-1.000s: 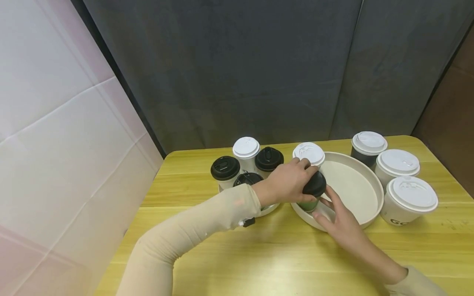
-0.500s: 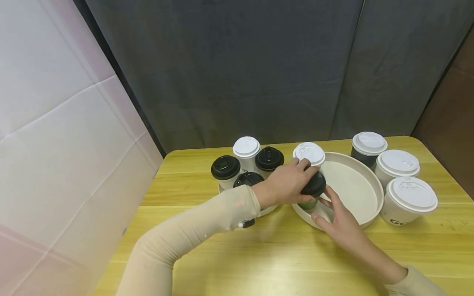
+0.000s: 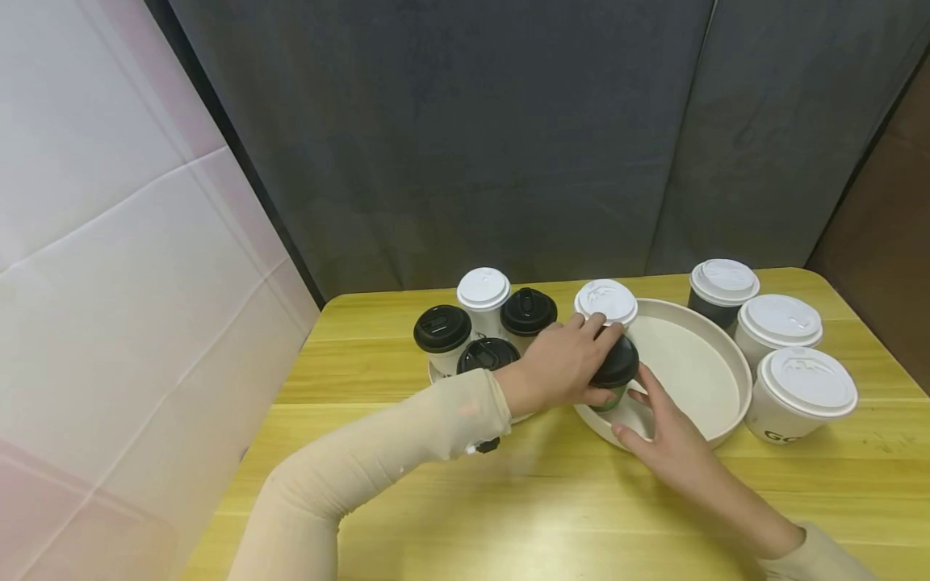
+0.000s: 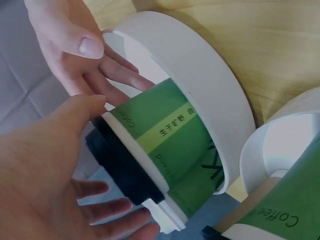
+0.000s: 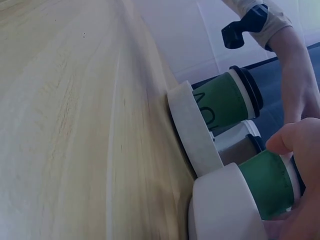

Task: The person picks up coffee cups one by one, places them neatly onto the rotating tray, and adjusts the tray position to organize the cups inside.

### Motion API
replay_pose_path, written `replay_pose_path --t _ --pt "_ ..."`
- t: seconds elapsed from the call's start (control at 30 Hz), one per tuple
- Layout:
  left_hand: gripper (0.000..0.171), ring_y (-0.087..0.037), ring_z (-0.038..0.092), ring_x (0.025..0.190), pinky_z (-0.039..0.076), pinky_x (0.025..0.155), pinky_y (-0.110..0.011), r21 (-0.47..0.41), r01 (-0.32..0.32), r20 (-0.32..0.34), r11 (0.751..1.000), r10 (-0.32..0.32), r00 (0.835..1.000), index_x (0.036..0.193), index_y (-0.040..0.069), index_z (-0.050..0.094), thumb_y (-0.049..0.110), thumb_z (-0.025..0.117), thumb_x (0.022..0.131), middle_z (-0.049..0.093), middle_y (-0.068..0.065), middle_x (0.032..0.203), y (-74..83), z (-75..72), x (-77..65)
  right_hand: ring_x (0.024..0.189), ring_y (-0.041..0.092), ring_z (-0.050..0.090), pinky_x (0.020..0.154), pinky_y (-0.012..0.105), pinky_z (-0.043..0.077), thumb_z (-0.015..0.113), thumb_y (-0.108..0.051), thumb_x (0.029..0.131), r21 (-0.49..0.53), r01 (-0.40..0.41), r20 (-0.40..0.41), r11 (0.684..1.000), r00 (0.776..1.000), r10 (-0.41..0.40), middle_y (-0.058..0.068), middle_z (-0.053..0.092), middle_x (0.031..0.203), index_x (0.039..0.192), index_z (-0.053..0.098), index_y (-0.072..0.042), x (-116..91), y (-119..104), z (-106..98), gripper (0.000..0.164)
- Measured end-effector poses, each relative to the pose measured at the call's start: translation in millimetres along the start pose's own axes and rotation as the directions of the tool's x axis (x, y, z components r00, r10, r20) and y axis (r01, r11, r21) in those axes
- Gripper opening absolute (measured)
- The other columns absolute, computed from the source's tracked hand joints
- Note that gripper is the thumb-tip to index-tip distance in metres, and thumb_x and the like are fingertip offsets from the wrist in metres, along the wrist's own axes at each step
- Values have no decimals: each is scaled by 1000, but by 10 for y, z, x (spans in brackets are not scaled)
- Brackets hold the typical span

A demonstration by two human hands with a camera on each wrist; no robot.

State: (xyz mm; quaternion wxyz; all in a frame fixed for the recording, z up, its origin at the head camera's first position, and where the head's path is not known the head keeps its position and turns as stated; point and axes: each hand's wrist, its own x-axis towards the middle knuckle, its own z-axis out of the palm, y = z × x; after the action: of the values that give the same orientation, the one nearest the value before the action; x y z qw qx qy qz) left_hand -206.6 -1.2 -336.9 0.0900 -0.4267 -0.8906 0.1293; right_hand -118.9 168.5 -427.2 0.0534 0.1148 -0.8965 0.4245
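A green paper coffee cup point(image 4: 165, 130) with a black lid point(image 3: 616, 361) stands at the left side of the right-hand round tray point(image 3: 715, 347). From above, my left hand point(image 3: 555, 363) holds it by the lid, thumb on the near side and fingers on the far side. My right hand point(image 3: 672, 432) is at the cup's right, fingers extended beside it and thumb apart from it; whether the fingertips touch is hard to tell. Just behind stands a white-lidded cup point(image 3: 605, 300), partly hidden by my left hand.
A smaller round tray point(image 3: 433, 373) at left carries several cups with black lids point(image 3: 441, 328) and a white lid point(image 3: 483, 287). Three white-lidded cups point(image 3: 806, 387) stand on the wooden table point(image 3: 465, 508) right of the larger tray. A dark partition point(image 3: 479, 145) rises behind.
The left thumb has slid slightly down and away along the lid, and the black-lidded cup has shifted very slightly. The right hand and the other cups look the same.
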Motion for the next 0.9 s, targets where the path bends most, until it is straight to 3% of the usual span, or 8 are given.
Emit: replay_pose_path --t 0.2,0.37,0.43,0.5,0.6,0.73,0.83,0.9 --pt "86 -19 55 111 56 84 -32 48 12 -71 999 -9 997 146 14 38 69 59 83 51 -3 136 38 -92 -75 133 47 48 103 66 40 69 -22 90 -73 12 -18 997 1000 -14 27 31 157 157 14 -2 -52 25 -96 88" --pt "81 -21 54 121 54 95 -33 60 1 -126 998 7 992 147 13 39 65 57 87 50 -4 142 90 -230 -178 132 46 47 99 65 42 72 -25 88 -175 79 -59 982 994 -90 26 37 152 158 17 -9 -123 40 -199 90" --pt "81 -21 52 125 52 99 -34 59 -4 -135 998 12 991 148 13 39 63 57 88 49 -4 144 116 -282 -230 134 44 45 113 51 39 73 -26 88 -217 122 -78 968 987 -142 23 37 154 159 18 -13 -154 55 -242 91" --pt "79 -21 51 128 51 103 -34 46 -10 -148 999 16 989 148 12 39 61 58 88 48 -4 146 145 -330 -288 139 40 41 123 29 28 75 -26 87 -258 170 -89 951 976 -199 21 35 157 159 18 -17 -184 76 -287 92" --pt "77 -21 50 131 50 104 -33 22 -20 -174 1000 23 984 148 11 40 57 59 89 48 -5 147 187 -379 -381 145 31 36 114 2 6 77 -26 85 -318 243 -98 917 953 -287 15 33 160 159 22 -17 -228 105 -350 93" --pt "79 -22 48 134 47 109 -32 8 -57 -200 998 57 978 148 10 40 57 61 88 48 -6 148 251 -398 -501 151 13 26 117 3 4 78 -24 82 -385 317 -85 867 923 -375 8 30 163 157 27 -13 -284 163 -438 91" --pt "83 -22 47 137 44 113 -31 2 -85 -186 996 83 979 150 10 37 58 62 87 47 -6 150 323 -375 -588 151 3 19 119 5 5 71 -32 89 -430 362 -63 827 902 -428 9 30 162 155 32 -9 -318 226 -497 80" --pt "85 -22 45 140 43 113 -32 -10 -95 -166 995 92 982 152 11 35 59 62 87 45 -5 152 373 -344 -640 152 3 17 121 8 4 63 -42 94 -452 391 -49 802 887 -460 12 31 162 153 36 -6 -336 264 -521 74"
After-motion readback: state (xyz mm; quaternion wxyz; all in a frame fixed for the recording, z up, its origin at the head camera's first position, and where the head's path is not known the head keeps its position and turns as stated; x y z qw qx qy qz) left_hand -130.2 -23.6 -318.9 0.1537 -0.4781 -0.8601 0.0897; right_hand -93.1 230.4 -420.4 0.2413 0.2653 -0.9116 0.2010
